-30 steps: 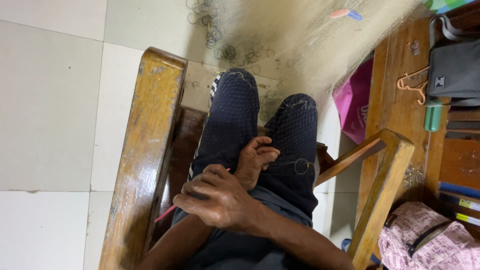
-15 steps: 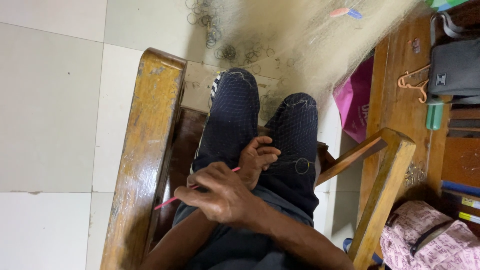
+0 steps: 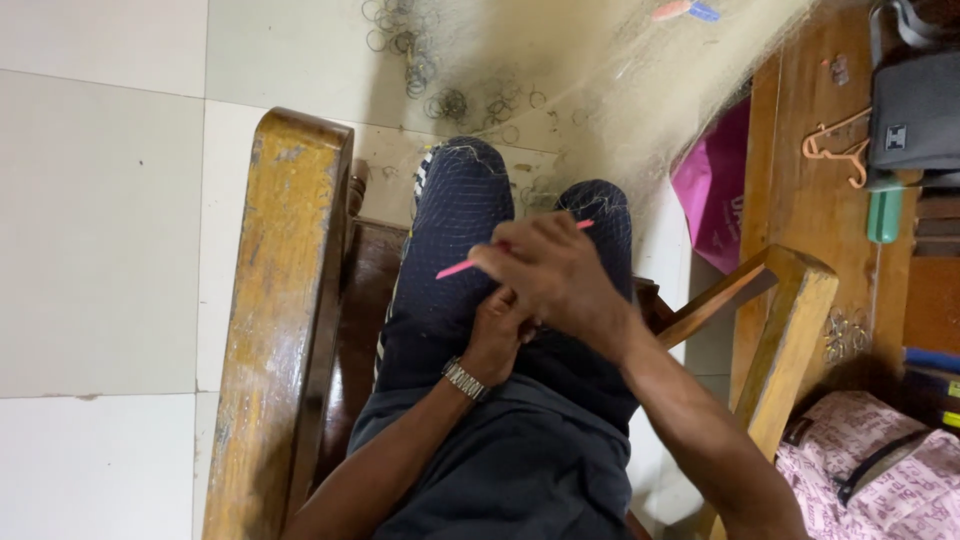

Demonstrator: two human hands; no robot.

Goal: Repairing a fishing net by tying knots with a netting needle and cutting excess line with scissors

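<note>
My right hand [image 3: 555,275] pinches the pink needle [image 3: 510,248] over my knees, left hand [image 3: 500,330] gripping net [image 3: 640,90] underneath, fingers curled; mending looks midway.

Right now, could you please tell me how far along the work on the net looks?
Done: the fine net is draped over the knees, though no finished stretch can be told apart. In hand: the right hand holds a pink needle above the thighs; the left hand sits beneath it, its grip hidden. Left: much net, with metal rings, lies on the floor.
</note>
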